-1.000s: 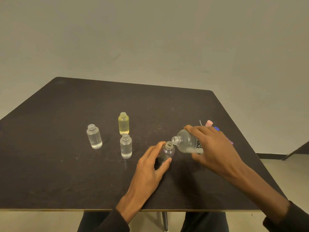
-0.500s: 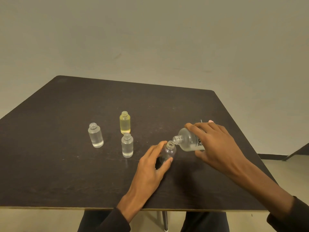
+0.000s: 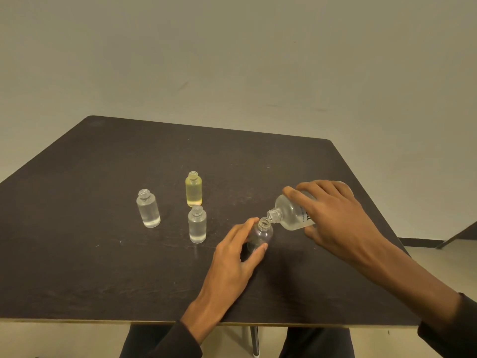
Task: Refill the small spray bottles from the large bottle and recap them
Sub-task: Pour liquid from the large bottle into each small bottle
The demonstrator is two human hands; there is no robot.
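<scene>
While the left hand [image 3: 233, 257] grips the small bottle [image 3: 260, 235], the right hand [image 3: 335, 215] holds the large bottle [image 3: 290, 213] tilted.

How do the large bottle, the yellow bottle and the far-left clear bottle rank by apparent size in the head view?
1. Large bottle, partly hidden under the right hand.
2-3. Far-left clear bottle and yellow bottle: they look alike, and the yellow one stands farther away, so unranked.

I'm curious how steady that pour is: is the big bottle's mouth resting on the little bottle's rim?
Cannot tell. In the head view the large bottle tips its mouth right beside the small bottle rim; no clear gap or contact shows.
</scene>
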